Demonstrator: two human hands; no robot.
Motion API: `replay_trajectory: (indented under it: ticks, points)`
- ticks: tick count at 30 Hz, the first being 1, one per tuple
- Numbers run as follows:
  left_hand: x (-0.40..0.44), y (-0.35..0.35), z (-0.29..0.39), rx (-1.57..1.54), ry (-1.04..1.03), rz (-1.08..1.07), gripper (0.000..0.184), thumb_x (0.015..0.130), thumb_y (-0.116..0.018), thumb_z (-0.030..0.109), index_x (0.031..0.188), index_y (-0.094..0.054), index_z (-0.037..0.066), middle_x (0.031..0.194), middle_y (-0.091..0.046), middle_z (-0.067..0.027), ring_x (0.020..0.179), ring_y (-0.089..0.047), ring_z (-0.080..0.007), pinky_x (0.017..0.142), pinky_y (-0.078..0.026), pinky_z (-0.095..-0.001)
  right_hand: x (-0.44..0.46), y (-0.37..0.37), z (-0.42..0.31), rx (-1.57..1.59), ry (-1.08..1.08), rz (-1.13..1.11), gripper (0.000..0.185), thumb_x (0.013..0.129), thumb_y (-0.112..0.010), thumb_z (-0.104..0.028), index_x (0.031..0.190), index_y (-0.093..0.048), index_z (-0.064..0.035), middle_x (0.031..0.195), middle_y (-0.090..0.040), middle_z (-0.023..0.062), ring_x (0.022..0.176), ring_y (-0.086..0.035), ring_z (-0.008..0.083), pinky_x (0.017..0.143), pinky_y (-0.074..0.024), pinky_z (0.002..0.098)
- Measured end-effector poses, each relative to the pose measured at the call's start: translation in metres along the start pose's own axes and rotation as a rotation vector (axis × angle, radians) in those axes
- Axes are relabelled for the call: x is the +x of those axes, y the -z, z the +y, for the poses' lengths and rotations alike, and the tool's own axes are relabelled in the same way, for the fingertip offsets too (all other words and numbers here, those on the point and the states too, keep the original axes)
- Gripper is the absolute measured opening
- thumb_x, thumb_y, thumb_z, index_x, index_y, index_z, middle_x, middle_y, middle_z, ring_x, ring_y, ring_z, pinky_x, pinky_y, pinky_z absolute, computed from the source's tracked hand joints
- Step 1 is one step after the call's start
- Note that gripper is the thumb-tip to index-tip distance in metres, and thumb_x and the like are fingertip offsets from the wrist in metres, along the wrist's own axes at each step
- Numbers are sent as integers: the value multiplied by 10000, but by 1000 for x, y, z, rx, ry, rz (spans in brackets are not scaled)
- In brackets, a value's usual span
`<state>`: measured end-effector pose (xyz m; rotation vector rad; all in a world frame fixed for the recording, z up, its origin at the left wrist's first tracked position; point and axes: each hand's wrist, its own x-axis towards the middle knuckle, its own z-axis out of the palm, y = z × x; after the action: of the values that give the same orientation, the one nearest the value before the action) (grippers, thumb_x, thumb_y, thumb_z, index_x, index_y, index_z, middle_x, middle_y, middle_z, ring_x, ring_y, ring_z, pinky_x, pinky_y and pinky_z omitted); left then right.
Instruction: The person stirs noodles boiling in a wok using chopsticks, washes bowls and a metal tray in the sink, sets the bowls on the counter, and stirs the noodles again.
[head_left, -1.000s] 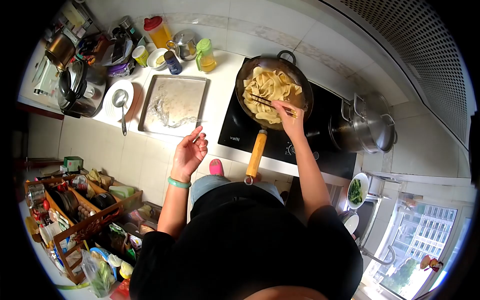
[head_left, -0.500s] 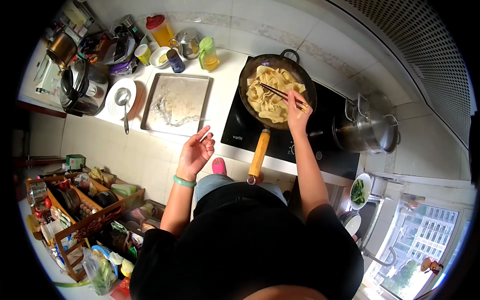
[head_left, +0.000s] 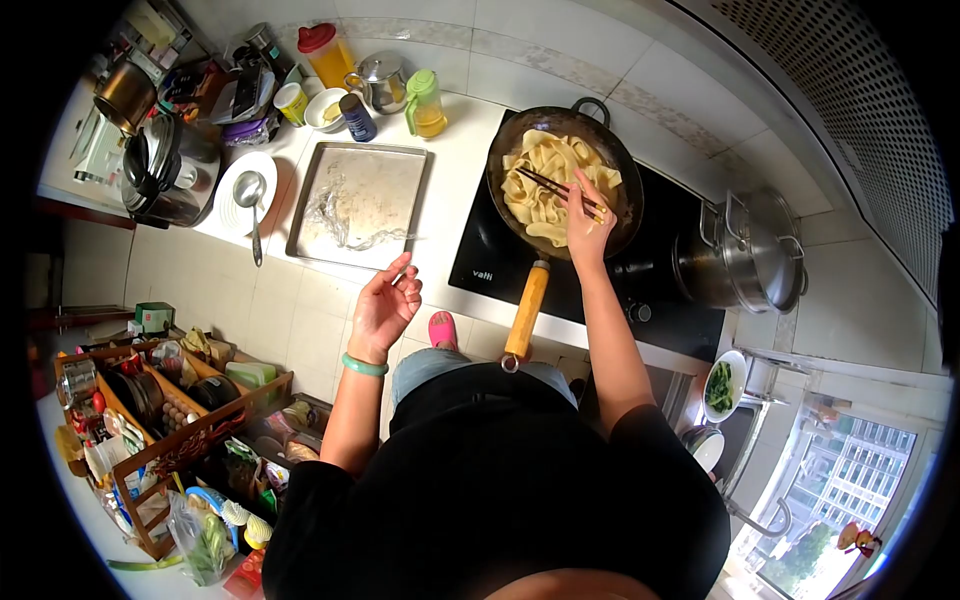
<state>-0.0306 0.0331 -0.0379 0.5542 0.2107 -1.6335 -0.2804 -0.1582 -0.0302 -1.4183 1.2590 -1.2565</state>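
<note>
My right hand [head_left: 590,222] grips a pair of dark chopsticks [head_left: 545,182], their tips among wide flat noodles [head_left: 540,215]. The noodles lie in a dark wok [head_left: 622,165] on the black cooktop [head_left: 478,250]; its wooden handle [head_left: 526,310] points toward me. My left hand [head_left: 387,305] hovers in front of the counter edge, palm up, fingers loosely curled and apart, holding nothing. A green bangle is on that wrist. Just beyond it lies a metal baking tray [head_left: 395,205] with crumpled clear plastic film [head_left: 335,215] on it.
Left of the tray is a white plate [head_left: 262,170] with a ladle [head_left: 250,195]. Behind stand an oil jug [head_left: 425,110], a dark-capped jar [head_left: 357,120] and a kettle [head_left: 380,80]. A steel pot [head_left: 745,250] sits right of the wok; a bowl of greens [head_left: 722,385] is near the sink.
The view has shifted slightly, moving the counter a little right in the picture. My right hand and the chopsticks have moved slightly within the wok. My left hand stays empty.
</note>
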Motion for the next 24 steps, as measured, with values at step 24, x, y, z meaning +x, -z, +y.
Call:
replay_trajectory:
  ticks: [24]
  points:
    - [9,-8,-8,13,28,-27,323,865,-480,106,1172,-494,5,908,-561,-93,737,-504,-181,639,-449,-255,-1,8,-1,55,56,120,233,894,-532,-77,1088,-611,23,882,-670,104,755,-646,127,699,-530,246]
